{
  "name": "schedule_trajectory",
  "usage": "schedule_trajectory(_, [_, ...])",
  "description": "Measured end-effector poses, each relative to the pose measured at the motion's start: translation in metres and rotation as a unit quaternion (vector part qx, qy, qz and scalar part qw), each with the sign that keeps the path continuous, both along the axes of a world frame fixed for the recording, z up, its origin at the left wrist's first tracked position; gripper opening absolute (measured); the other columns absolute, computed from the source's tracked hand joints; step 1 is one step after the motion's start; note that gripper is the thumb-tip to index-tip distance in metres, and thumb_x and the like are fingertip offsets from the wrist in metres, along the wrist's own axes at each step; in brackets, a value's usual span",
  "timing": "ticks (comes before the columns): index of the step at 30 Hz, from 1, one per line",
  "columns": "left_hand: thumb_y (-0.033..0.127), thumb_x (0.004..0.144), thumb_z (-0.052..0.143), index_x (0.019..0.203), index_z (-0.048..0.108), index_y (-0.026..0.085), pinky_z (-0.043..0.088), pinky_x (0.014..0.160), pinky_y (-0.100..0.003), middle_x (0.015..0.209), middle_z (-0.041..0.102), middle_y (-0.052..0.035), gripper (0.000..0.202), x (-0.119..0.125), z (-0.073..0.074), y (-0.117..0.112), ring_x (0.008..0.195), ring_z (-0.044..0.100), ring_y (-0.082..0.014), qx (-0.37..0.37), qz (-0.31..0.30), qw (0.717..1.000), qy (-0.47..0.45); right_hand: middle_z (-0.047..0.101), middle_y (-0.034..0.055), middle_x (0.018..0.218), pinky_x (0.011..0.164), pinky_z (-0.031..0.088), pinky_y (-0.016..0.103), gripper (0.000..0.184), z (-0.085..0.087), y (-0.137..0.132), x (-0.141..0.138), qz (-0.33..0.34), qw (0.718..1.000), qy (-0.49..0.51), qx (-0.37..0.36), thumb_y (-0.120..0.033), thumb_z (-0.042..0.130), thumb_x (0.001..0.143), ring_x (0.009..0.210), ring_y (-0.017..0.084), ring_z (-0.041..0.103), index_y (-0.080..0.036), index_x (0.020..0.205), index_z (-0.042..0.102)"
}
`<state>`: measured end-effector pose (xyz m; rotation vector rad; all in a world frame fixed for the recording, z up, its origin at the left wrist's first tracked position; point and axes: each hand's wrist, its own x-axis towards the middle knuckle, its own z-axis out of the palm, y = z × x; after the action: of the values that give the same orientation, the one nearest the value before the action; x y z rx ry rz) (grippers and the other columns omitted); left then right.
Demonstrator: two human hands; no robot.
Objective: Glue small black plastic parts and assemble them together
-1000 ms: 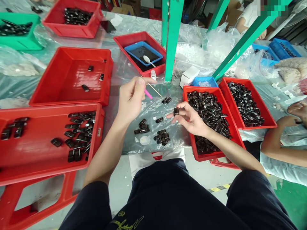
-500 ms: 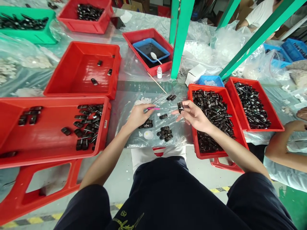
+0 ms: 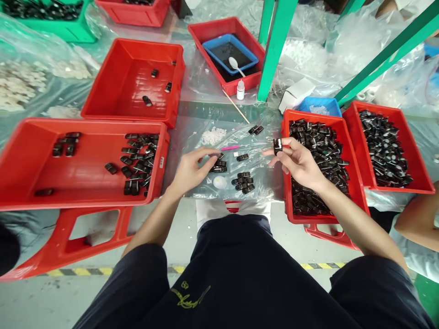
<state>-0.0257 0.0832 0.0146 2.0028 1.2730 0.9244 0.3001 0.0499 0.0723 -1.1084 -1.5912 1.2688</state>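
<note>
Item, right hand (image 3: 302, 164): we see thumb and fingers pinching one small glossy black rectangular piece with a white patch on its face (image 3: 277, 146), upraised above the tabletop (image 3: 192, 116), just left of the deep red plastic tub (image 3: 288, 192) heaped with similar pieces. Grip on the piece unchanged from a half-second ago.

Item, slim bright-pink-handled tool (image 3: 230, 148): newly put down. Half a second ago we find it in the left hand; now it lies on the clear plastic sheeting, mid-tabletop, just right of the white crumbly heap (image 3: 213, 135).

Item, left hand (image 3: 192, 169): relieved of the tool, with a narrow gap between thumb and fingers, beside the small cluster of glossy black pieces (image 3: 218, 168) at near left. Whether the fingertips touch the uppermost piece, we cannot tell.

Item, loose stock: one single black piece (image 3: 243, 157) beside a small white square (image 3: 235, 154); a tight group of black pieces (image 3: 243, 183) on the near side; a far pair of black pieces (image 3: 255, 130); a round white disc (image 3: 220, 183) at near left.

Remark: we judge the tool's part to be paused, leaving the left hand available for handling pieces while the right keeps its own.
</note>
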Motion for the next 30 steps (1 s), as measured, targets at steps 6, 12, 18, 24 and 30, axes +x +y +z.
schedule_trajectory(6, [0.038, 0.098, 0.067, 0.109, 0.081, 0.021, 0.054, 0.078, -0.032, 0.105, 0.084, -0.0076, 0.025, -0.022, -0.001, -0.021, 0.088, 0.073, -0.0198, -0.004, 0.042, 0.999, -0.025, 0.078, 0.0091, 0.108, 0.071, 0.062, 0.035, 0.034, 0.001, 0.0, -0.004, 0.014, 1.0, -0.012, -0.012, -0.054, 0.069, 0.103, 0.08, 0.019, 0.074, -0.024, 0.113, 0.056])
schedule_trajectory(12, [0.042, 0.1, 0.063, 0.113, 0.081, 0.021, 0.053, 0.103, -0.042, 0.113, 0.081, -0.0102, 0.031, 0.007, -0.003, 0.024, 0.11, 0.071, -0.0282, 0.019, -0.083, 0.991, 0.101, 0.079, 0.0088, 0.107, 0.069, 0.061, 0.034, 0.036, 0.0, 0.004, -0.014, 0.032, 0.999, -0.017, -0.003, -0.056, 0.068, 0.103, 0.081, 0.019, 0.075, -0.024, 0.114, 0.055])
schedule_trajectory(18, [0.033, 0.102, 0.057, 0.127, 0.078, 0.015, 0.052, 0.104, -0.046, 0.119, 0.077, -0.0164, 0.037, 0.039, -0.01, 0.062, 0.117, 0.068, -0.0333, 0.05, -0.182, 0.956, 0.225, 0.08, 0.0096, 0.109, 0.065, 0.058, 0.031, 0.035, 0.003, -0.001, -0.015, 0.032, 0.999, -0.027, -0.003, -0.056, 0.066, 0.103, 0.081, 0.018, 0.074, -0.024, 0.113, 0.054])
schedule_trajectory(24, [0.027, 0.104, 0.048, 0.118, 0.08, 0.015, 0.052, 0.1, -0.045, 0.114, 0.076, -0.017, 0.037, 0.047, -0.016, 0.07, 0.114, 0.069, -0.0333, 0.072, -0.238, 0.931, 0.266, 0.08, 0.0094, 0.106, 0.062, 0.055, 0.03, 0.035, 0.001, -0.005, -0.01, 0.033, 0.999, -0.034, -0.004, -0.056, 0.065, 0.104, 0.079, 0.018, 0.074, -0.024, 0.114, 0.054])
schedule_trajectory(30, [0.029, 0.095, 0.058, 0.104, 0.079, 0.02, 0.054, 0.094, -0.041, 0.104, 0.077, -0.0105, 0.025, 0.042, -0.013, 0.071, 0.101, 0.071, -0.0272, 0.041, -0.245, 0.95, 0.189, 0.079, 0.0088, 0.108, 0.063, 0.054, 0.03, 0.032, -0.002, -0.003, -0.009, 0.046, 0.997, -0.053, 0.012, -0.054, 0.061, 0.107, 0.081, 0.018, 0.075, -0.024, 0.116, 0.053])
